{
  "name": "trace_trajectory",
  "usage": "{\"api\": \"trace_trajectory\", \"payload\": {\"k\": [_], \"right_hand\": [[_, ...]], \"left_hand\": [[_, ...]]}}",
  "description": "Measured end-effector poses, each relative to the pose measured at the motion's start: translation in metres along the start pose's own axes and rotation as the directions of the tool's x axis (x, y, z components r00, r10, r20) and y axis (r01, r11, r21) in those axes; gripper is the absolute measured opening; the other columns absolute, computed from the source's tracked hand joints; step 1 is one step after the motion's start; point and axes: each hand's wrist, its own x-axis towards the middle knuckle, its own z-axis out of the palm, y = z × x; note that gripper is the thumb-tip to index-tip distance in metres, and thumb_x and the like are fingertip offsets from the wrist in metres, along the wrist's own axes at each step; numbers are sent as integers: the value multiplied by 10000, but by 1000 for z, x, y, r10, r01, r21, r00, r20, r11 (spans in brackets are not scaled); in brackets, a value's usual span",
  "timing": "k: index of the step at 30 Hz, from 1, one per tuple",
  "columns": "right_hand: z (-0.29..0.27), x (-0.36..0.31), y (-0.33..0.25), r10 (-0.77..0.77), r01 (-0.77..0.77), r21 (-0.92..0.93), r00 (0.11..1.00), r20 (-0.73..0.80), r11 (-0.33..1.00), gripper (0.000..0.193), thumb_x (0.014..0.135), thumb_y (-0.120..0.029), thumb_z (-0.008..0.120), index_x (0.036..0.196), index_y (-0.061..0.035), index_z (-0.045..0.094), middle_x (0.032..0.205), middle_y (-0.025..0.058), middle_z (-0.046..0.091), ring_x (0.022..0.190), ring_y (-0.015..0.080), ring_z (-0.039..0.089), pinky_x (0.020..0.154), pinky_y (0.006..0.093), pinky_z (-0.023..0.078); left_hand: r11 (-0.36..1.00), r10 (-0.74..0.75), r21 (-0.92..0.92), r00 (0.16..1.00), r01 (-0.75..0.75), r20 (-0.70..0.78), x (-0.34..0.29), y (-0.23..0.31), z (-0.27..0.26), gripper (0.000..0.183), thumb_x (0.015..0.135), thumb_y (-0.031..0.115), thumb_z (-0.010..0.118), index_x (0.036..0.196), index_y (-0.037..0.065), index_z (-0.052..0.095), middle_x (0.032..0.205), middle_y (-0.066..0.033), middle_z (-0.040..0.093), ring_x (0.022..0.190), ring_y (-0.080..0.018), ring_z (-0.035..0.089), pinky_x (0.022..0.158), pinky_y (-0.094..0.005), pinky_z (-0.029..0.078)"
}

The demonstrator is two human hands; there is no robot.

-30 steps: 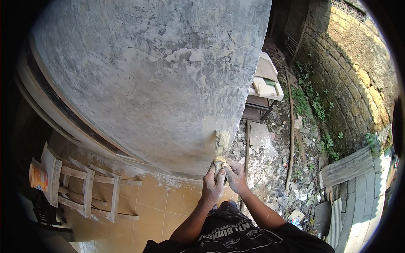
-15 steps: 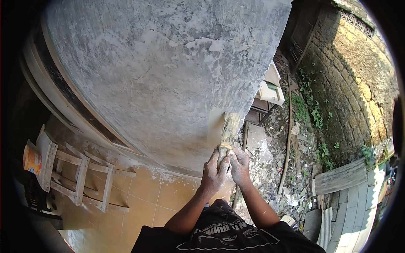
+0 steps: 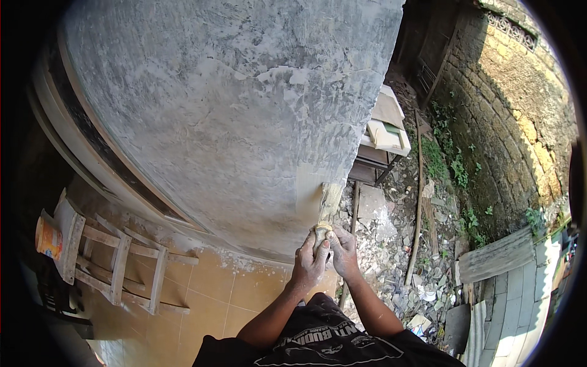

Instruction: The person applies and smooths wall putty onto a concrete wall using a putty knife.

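Note:
Both my hands are closed around the handle of a putty knife (image 3: 331,202), its long blade smeared with cream filler. My left hand (image 3: 310,257) grips from the left side, and my right hand (image 3: 345,252) from the right, with the thumbs close together on the handle. The blade points away from me and lies against the grey plastered wall (image 3: 214,116), close to its right corner edge. Just left of the blade is a pale, freshly coated patch (image 3: 307,186). White dust covers my fingers, which hide most of the handle.
At left stands a worn wooden stepladder (image 3: 116,263) with an orange bucket (image 3: 49,238) at its end. Tan floor tiles (image 3: 208,284) lie below the wall. Rubble (image 3: 391,244), long poles (image 3: 418,202) and a dark-framed rack (image 3: 376,162) are right of the corner, before a rough block wall (image 3: 507,122).
Both hands and the putty knife have moved down the wall toward me, staying near the corner. The view has shifted slightly. My grip is unchanged.

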Motion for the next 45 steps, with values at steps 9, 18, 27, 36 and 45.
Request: {"api": "trace_trajectory", "payload": {"k": [9, 18, 27, 36, 45], "right_hand": [[-4, -1, 4, 23, -24, 55, 1000, 14, 998, 219, 911, -116, 493, 1012, 44, 603, 936, 51, 617, 854, 118, 550, 777, 256, 432], [7, 7, -18, -75, 75, 58, 997, -2, 995, 226, 908, -90, 472, 1018, 66, 593, 914, 65, 616, 846, 118, 551, 763, 251, 437], [-1, 23, -75, -209, 212, 161, 977, -38, 964, 243, 918, -150, 497, 1035, 27, 615, 824, 15, 614, 688, 49, 537, 564, 187, 433], [-31, 9, -42, 111, 36, 325, 900, -421, 945, 293, 960, -226, 430, 961, 12, 601, 723, 36, 593, 586, 84, 532, 491, 230, 427], [19, -16, -3, -111, 17, -478, 979, -170, 878, 634, 791, -58, 575, 1347, 38, 286, 948, 219, 533, 879, 307, 537, 833, 390, 434]], "left_hand": [[1000, -9, 29, 1000, 9, -1, -4, 2, 1, 370, 917, 204, 498, 1196, -36, 461, 990, -224, 603, 903, -282, 623, 769, -349, 478], [997, 80, 6, 995, -80, -57, 6, 12, -2, 376, 913, 203, 503, 1179, -60, 463, 941, -259, 614, 911, -336, 630, 737, -378, 486], [995, 55, -86, 993, -47, 100, 32, 58, 0, 399, 916, 232, 512, 1186, -55, 450, 912, -240, 620, 888, -307, 636, 729, -353, 487], [960, -267, 21, 893, 279, 363, 11, 58, -16, 393, 951, 322, 436, 1139, -23, 458, 756, -129, 637, 451, -141, 567, 494, -289, 475], [899, -415, -49, 883, 435, 219, -4, 28, -41, 234, 919, 241, 536, 936, 11, 497, 602, -53, 546, 420, -79, 469, 396, -226, 364]]}}
